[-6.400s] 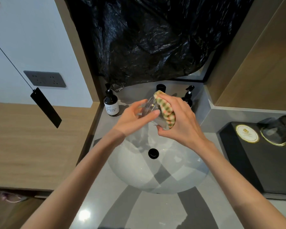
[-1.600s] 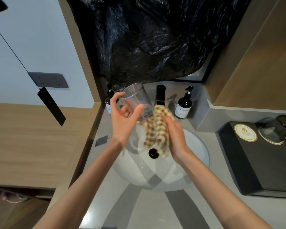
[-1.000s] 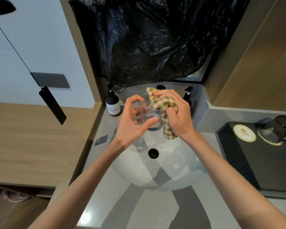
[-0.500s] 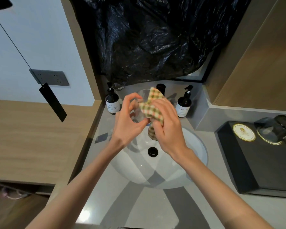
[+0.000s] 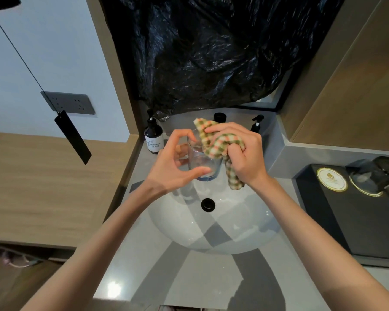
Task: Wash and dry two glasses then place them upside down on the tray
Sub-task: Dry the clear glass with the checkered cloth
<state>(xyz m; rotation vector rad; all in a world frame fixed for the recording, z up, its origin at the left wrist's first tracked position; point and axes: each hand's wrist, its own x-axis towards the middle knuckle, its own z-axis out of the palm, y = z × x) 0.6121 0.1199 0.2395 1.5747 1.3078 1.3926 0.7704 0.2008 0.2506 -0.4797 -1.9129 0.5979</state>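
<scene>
Glass stands upright in our left hand grip, fingers curled round its wall. Our right hand grip clutches the checked cloth, pushed into the glass mouth beside that grip.

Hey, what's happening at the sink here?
A person is drying a clear glass over the white sink. The left hand holds it around its side, while the right hand grips a checked cloth and pushes it into the glass's mouth. A second glass already stands on the black tray at the right, apparently upside down.
</scene>
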